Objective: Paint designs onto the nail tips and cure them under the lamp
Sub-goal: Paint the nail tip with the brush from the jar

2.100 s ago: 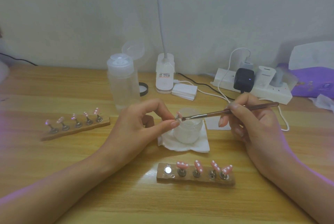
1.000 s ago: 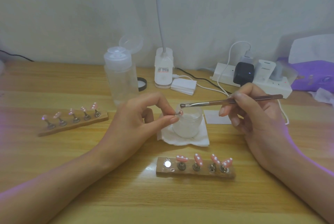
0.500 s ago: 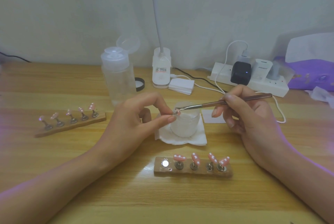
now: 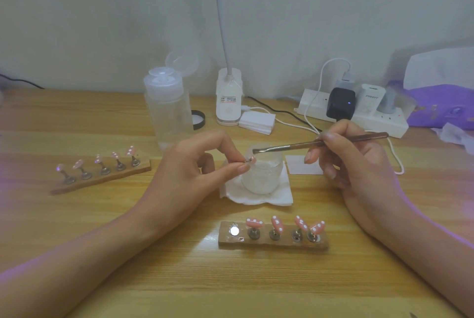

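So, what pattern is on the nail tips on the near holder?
Nail tips: pink with white dots; head view.

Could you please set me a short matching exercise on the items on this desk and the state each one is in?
Things:
1. brush
2. frosted jar
3. pump bottle
4. near wooden holder

States:
A. lid flipped open
B. leftmost spot holds no nail tip
C. stands on a white tissue
D. held in the right hand

Pairs: 1-D, 2-C, 3-A, 4-B
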Available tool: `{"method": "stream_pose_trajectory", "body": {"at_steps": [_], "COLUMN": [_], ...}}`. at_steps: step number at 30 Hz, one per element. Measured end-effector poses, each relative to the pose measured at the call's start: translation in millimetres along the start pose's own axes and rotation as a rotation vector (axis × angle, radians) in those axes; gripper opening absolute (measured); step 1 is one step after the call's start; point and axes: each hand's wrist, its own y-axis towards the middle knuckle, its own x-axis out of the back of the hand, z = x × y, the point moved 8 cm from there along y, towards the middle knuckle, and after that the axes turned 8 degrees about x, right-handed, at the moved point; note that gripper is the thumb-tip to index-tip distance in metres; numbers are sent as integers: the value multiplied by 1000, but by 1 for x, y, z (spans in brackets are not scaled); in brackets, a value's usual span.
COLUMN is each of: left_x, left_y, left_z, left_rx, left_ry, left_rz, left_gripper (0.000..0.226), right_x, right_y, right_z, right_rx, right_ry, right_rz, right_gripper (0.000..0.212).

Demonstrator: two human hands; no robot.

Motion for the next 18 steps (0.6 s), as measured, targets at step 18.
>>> {"method": "stream_pose_trajectory", "body": {"at_steps": [18], "left_x": [-1], "left_y": [-2], "left_z": [-6], "left_rx": [-10], "left_ry": [-1], "left_rz": [-4], "left_gripper": [16], "right_x": [-2], "right_y": [-1], "right_z": [0], "right_rx": [24], "right_ry": [-45], "right_rz": [28], "right_gripper": [22]}}
